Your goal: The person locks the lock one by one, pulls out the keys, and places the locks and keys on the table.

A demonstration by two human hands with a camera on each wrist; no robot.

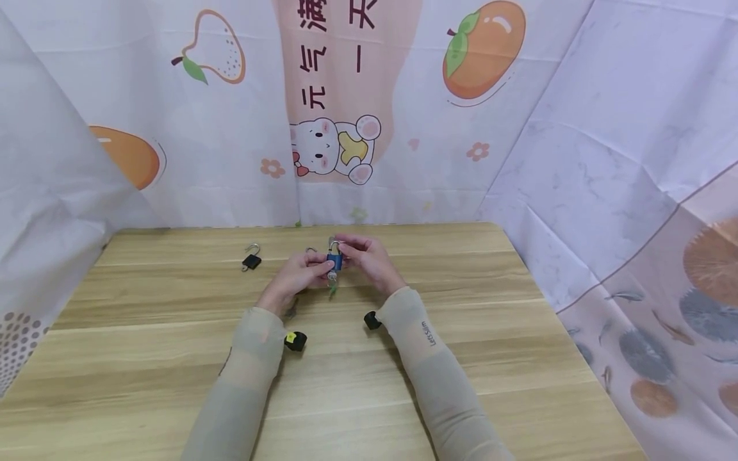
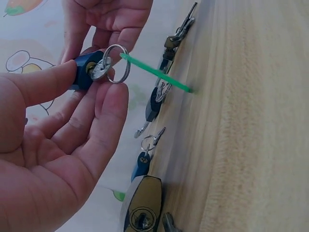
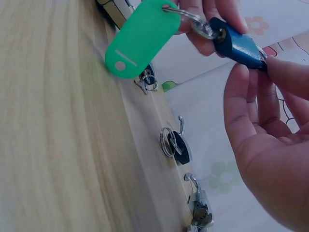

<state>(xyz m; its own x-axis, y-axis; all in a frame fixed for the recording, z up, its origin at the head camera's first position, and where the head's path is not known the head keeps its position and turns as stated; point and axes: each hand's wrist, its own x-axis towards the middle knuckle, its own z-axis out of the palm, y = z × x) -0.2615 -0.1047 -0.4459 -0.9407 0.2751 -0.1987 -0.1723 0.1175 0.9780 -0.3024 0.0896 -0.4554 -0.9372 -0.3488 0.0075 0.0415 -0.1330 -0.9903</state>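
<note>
A blue padlock (image 1: 334,261) is held up over the far part of the table between both hands. My left hand (image 1: 298,275) grips its body with thumb and fingers. At the shackle end, my right hand (image 1: 371,261) pinches the padlock with thumb and fingertips. The shackle stands up above the body; the head view is too small to tell whether it is locked. A silver key (image 2: 101,69) sits in the keyhole. From it hangs a metal ring (image 2: 127,67) with a green tag (image 3: 142,38), seen edge-on in the left wrist view.
A black padlock (image 1: 251,261) with its shackle open lies left of the hands on the wooden table (image 1: 346,403). More padlocks stand nearby, including a large brass-coloured one (image 2: 150,188), a small blue one (image 2: 141,166) and a silver one (image 3: 200,208). A printed curtain (image 1: 230,160) hangs behind.
</note>
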